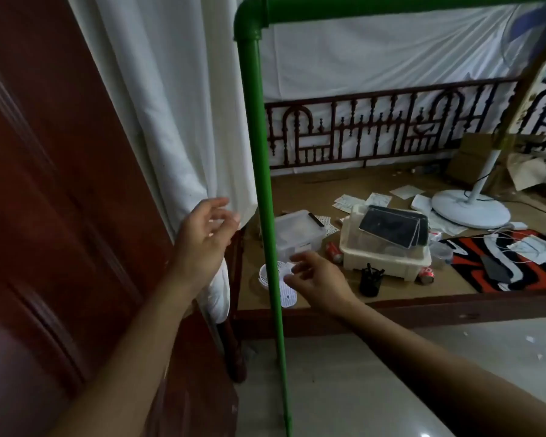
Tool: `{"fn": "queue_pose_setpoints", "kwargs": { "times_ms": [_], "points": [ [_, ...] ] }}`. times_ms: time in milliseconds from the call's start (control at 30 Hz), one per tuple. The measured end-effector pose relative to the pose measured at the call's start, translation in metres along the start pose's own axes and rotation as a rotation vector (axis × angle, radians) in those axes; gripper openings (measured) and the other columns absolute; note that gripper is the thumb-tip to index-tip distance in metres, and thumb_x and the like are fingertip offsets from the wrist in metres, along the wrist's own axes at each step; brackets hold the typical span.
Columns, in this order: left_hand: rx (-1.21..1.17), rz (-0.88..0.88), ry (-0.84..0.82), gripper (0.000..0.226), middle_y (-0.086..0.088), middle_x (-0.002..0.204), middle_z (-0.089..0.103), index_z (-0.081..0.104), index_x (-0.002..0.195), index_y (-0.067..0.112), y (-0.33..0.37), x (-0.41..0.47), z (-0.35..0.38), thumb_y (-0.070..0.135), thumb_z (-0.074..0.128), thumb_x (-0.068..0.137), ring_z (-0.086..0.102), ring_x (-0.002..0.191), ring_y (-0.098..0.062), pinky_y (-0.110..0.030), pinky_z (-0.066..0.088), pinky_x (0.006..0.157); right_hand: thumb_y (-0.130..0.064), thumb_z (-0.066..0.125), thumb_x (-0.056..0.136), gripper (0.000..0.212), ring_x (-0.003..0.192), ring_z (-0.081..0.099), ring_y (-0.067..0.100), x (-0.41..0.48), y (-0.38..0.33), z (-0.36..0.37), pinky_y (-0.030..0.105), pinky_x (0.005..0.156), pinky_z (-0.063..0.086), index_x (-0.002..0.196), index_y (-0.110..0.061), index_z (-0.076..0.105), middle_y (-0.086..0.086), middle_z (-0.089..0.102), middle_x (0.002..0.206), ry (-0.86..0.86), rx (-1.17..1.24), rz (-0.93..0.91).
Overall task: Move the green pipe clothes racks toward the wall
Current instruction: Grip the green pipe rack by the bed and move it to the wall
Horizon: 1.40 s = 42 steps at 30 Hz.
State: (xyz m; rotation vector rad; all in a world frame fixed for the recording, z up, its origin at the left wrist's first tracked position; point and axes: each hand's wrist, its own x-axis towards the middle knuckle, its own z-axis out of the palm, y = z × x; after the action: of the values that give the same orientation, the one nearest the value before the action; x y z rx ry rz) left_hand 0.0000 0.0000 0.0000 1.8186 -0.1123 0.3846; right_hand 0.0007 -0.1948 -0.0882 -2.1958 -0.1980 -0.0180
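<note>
A green pipe clothes rack (pixel 259 127) stands in front of me: one upright post runs from an elbow joint at the top down to the tiled floor, and a top bar goes off to the right. My left hand (pixel 204 238) hovers just left of the post with fingers spread, apart from it. Just right of the post, my right hand (pixel 316 277) has loosely curled fingers and holds nothing. Neither hand touches the pipe.
A dark red wooden door (pixel 54 200) fills the left side, and a white curtain (pixel 158 99) hangs beside it. Behind the rack a low wooden platform (pixel 391 305) carries plastic boxes (pixel 385 253), papers, a standing fan's base (pixel 470 209) and a patterned rug. Pale tiled floor (pixel 344 389) lies below.
</note>
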Motion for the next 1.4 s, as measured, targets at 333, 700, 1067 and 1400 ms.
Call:
{"fn": "queue_pose_setpoints", "kwargs": {
  "times_ms": [333,700,1067,1400],
  "points": [
    [0.114,0.077,-0.351,0.016,-0.011,0.105,0.066,0.052,0.108,0.029,0.015,0.060,0.031,0.031,0.045,0.095,0.065,0.101,-0.022,-0.051,0.052,0.095,-0.038,0.058,0.090,0.029,0.086,0.064,0.020,0.054,-0.010,0.050,0.032,0.065,0.049,0.110,-0.018,0.052,0.003,0.064,0.096,-0.011,-0.100,0.140],
    [0.034,0.179,-0.472,0.007,-0.015,0.100,0.071,0.052,0.099,0.025,0.017,0.066,0.066,0.027,0.052,0.093,0.069,0.097,-0.023,-0.049,0.056,0.090,-0.039,0.055,0.092,0.024,0.091,0.066,0.021,0.029,0.018,0.023,0.018,0.052,0.032,0.107,-0.021,0.054,0.003,0.070,0.100,0.141,-0.130,0.110],
    [-0.064,0.249,-0.619,0.008,-0.009,0.098,0.067,0.053,0.098,0.026,0.047,0.050,0.153,0.024,0.055,0.091,0.069,0.092,-0.016,-0.024,0.056,0.075,-0.044,0.054,0.091,0.019,0.081,0.068,0.016,-0.005,0.070,-0.049,0.040,0.073,0.058,0.102,-0.029,0.052,0.000,0.071,0.092,0.240,-0.123,0.165],
    [-0.130,0.357,-0.836,0.033,0.000,0.094,0.069,0.052,0.105,0.019,0.087,0.032,0.258,0.039,0.059,0.080,0.071,0.090,-0.016,-0.044,0.060,0.078,-0.040,0.050,0.093,0.022,0.086,0.065,0.015,-0.055,0.122,-0.135,0.041,0.079,0.057,0.111,-0.028,0.051,0.000,0.068,0.095,0.336,-0.163,0.243]
  ]
}}
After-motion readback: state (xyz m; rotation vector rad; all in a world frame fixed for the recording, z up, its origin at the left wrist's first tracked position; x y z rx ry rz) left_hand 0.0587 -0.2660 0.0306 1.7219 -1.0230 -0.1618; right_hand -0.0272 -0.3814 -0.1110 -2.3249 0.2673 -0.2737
